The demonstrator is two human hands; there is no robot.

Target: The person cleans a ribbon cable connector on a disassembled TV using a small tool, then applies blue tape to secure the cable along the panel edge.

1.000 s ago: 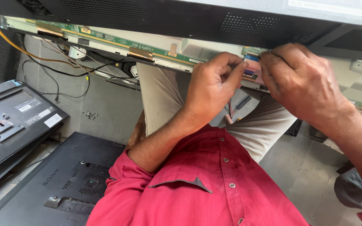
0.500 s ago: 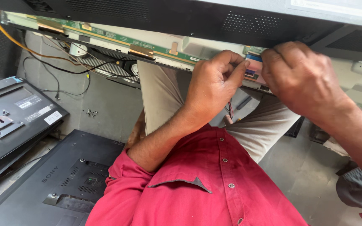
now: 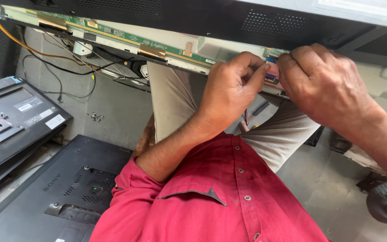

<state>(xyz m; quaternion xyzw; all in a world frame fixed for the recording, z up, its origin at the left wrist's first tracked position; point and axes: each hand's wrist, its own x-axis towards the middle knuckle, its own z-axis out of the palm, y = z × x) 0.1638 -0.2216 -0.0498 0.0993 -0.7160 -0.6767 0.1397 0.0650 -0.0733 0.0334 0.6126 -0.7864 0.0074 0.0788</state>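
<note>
Far left: two black television back covers (image 3: pixel 45 188) flat on the floor, one overlapping the other, a few loose screws (image 3: pixel 96 117) on the grey floor (image 3: pixel 117 103) just beyond. Above, an orange wire (image 3: pixel 10 36) and black cables (image 3: pixel 63 71) trailing down from the underside of an upturned television panel (image 3: pixel 229 18). Along the panel's lower edge, a long narrow green circuit strip (image 3: pixel 126 38) with copper-coloured flex tabs. Centre: left hand (image 3: pixel 231 92), curled nearly closed, thumb and forefinger pinched at the strip's right end by a small blue and pink ribbon connector (image 3: pixel 272 76). Right of it, almost touching: right hand (image 3: pixel 323 87), fingers bent down over the same connector; exact grip hidden by the knuckles. Below: red shirt (image 3: pixel 211 197), beige trousers (image 3: pixel 171 103).
</note>
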